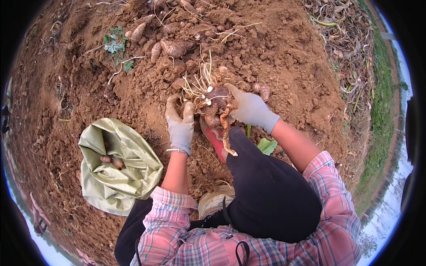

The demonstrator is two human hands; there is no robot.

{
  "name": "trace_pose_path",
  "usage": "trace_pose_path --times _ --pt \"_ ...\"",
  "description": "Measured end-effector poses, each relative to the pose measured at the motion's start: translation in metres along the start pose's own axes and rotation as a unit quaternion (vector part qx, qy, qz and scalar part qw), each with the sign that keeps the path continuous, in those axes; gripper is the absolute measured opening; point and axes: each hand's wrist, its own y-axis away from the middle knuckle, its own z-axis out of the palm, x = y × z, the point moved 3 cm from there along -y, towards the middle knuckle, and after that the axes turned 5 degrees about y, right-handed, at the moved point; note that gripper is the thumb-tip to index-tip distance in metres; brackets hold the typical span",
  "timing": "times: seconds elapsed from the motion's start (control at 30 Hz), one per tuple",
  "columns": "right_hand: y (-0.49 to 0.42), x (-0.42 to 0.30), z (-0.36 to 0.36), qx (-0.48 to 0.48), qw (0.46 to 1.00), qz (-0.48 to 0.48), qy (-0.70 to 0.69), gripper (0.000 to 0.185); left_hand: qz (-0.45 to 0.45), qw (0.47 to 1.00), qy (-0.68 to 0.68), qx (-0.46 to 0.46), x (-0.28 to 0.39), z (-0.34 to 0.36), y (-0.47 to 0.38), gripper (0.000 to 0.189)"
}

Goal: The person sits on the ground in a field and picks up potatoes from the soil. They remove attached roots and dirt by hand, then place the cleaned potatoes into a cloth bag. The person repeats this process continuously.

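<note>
A dug-up clump of taro corms [218,96], with pale stringy roots on top and a dried brown stalk [225,129] hanging from it, is in front of me. My right hand [249,108], in a soiled grey work glove, grips the clump's right side. On its left is my gloved left hand [180,121], thumb and fingers apart around bare space beside the roots; whether a fingertip touches them is unclear. Below the clump shows part of a red shoe [214,139]. At my left, a pale green woven sack [139,166] lies slumped with its mouth open, a few small corms [117,163] visible inside.
Several larger taro corms [174,48] lie on the loose brown soil [286,56] ahead. A small green weed [116,45] grows at upper left. Dried leaves [351,43] line the right, beside a grass strip [382,83]. My bent knee [273,196] is close under the right arm.
</note>
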Motion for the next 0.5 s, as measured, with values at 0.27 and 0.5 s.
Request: trace_pose_path --times 0.27,0.5 --pt "0.028 -0.032 -0.011 0.087 0.983 0.000 -0.160 0.087 -0.280 0.875 0.343 -0.196 0.055 0.038 0.030 0.092" --pt "0.037 0.027 -0.002 -0.030 0.889 -0.014 -0.457 0.048 0.074 0.933 -0.159 -0.315 0.052 0.009 0.015 0.092"
